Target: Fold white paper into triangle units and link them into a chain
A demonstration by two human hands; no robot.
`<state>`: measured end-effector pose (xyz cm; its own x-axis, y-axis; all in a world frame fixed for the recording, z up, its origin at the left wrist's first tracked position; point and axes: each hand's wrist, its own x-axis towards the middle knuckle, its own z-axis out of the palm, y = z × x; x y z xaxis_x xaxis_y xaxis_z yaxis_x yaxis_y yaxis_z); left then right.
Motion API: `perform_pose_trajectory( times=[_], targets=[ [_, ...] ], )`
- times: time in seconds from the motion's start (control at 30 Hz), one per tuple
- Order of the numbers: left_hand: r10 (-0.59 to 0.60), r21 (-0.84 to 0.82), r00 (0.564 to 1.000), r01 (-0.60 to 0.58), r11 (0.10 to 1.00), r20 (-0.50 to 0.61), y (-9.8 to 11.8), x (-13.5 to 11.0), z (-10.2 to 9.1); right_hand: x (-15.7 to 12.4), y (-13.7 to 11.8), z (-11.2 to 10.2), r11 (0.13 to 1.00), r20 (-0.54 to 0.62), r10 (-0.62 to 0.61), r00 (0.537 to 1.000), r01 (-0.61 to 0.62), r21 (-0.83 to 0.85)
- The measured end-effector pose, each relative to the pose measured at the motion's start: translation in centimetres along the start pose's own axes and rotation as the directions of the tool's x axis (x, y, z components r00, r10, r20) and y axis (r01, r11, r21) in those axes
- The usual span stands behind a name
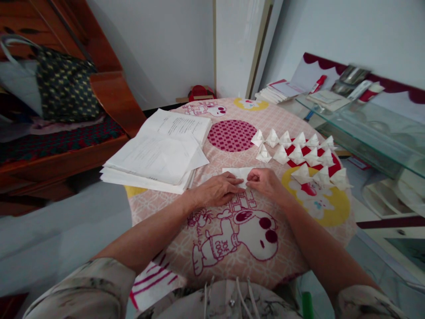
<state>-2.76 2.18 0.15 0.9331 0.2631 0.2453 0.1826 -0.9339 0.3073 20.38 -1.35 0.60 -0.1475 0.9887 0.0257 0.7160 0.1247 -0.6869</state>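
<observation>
A small white folded paper strip [236,172] lies on the round table covered by a pink cartoon-print cloth [232,230]. My left hand [217,189] lies flat on the near edge of the strip, fingers stretched and pressing down. My right hand [265,181] pinches the strip's right end with curled fingers. Several small white folded paper triangles [300,155] sit in rows on the cloth to the right of my hands.
A thick stack of white printed sheets [159,153] lies on the table's left side. A glass shelf [365,128] with papers and boxes stands to the right. A wooden bench with a dark patterned bag [63,86] is at the far left.
</observation>
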Motion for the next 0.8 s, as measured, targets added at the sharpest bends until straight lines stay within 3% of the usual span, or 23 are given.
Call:
perform_pose_trajectory(
  times=[0.8],
  targets=[
    [0.022,-0.023,1.000,-0.022,0.999,0.001,0.75,0.31,-0.04,0.16,-0.21,-0.20,0.994,0.047,-0.041,0.998,0.046,-0.096]
  ],
)
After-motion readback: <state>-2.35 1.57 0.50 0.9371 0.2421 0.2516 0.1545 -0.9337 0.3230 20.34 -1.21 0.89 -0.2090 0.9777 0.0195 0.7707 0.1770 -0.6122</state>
